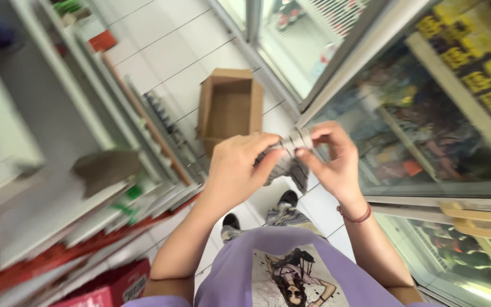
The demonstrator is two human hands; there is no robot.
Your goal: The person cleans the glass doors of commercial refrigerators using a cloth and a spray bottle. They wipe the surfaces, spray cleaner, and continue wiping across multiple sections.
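Two hands are pinching one small grey packet (292, 142): left hand (238, 170) and right hand (333, 162), above an open cardboard box (229, 105) on the floor (166, 51).

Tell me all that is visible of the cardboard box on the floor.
The cardboard box is plain brown, rectangular and open at the top, with its flaps standing up. Its inside looks empty. It sits flat on the white tiled floor, in the aisle between the shelves and the glass-lidded freezer. Nothing touches it; both hands are nearer the camera.
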